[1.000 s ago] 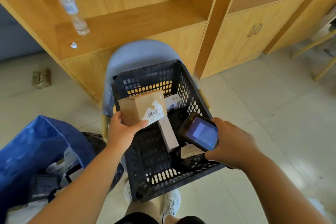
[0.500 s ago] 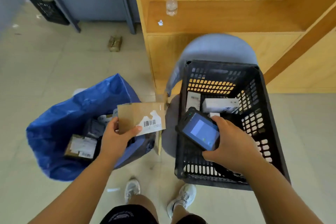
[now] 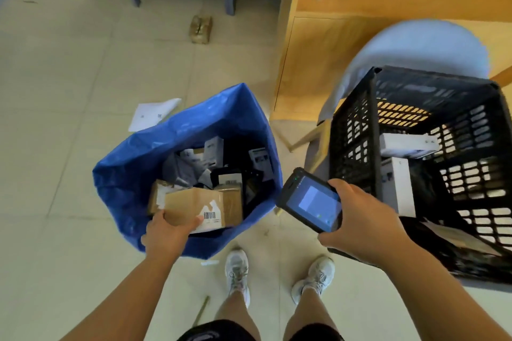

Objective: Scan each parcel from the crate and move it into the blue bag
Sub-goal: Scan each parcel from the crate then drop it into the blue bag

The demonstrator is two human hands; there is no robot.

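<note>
left grip (image 3: 166, 232) clamped on the near end of the cardboard box (image 3: 191, 206), thumb by its label; the box in the mouth of the blue bag (image 3: 130, 163), near rim; best to let go flat onto the parcels (image 3: 194, 163) beneath, not drop it; right grip (image 3: 360, 225) wrapped round the scanner (image 3: 310, 201), beside the crate (image 3: 353, 130)

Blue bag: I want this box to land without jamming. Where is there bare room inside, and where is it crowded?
Bare blue lining shows only along the blue bag's left wall, between its rim and the taped parcel beside the cardboard box in the left hand. Middle to right is crowded with pouches.
</note>
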